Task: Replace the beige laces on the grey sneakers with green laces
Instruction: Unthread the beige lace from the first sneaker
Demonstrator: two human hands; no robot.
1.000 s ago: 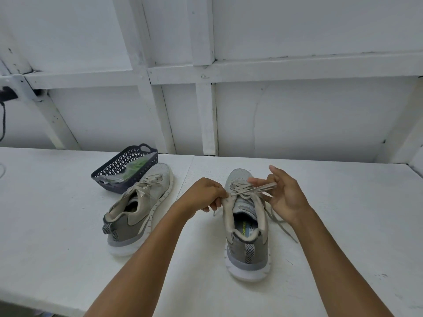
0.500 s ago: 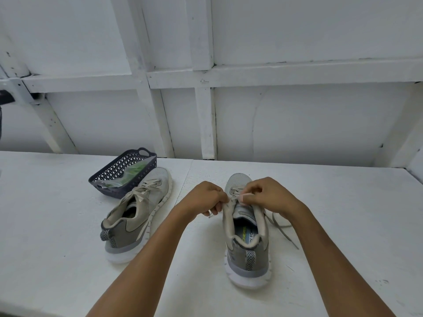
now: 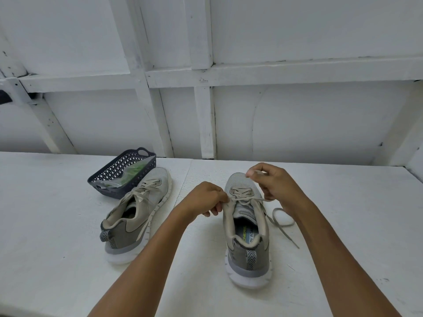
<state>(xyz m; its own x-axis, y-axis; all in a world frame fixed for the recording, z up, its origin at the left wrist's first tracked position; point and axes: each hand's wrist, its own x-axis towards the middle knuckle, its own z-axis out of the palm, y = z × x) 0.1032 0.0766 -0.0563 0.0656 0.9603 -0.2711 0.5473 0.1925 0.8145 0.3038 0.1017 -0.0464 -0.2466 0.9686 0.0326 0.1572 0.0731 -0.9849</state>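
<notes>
Two grey sneakers are being carried by the white bench (image 3: 57, 225). The right sneaker (image 3: 248, 255) is being steadied between the hands, heel nearest. The left sneaker (image 3: 137, 216) is lying further left, touching the dark basket (image 3: 107, 179). The right sneaker's left edge is being gripped by the left hand (image 3: 203, 197). A strand of beige lace (image 3: 281, 223) is being pinched by the right hand (image 3: 274, 184), with its tail trailing rightward. Green laces (image 3: 135, 170) are being held in the basket.

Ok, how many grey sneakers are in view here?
2. The left sneaker lies beside the basket, laced. The right sneaker stands at centre; the left hand grips it, the right hand holds its beige lace. None seems hidden.
</notes>
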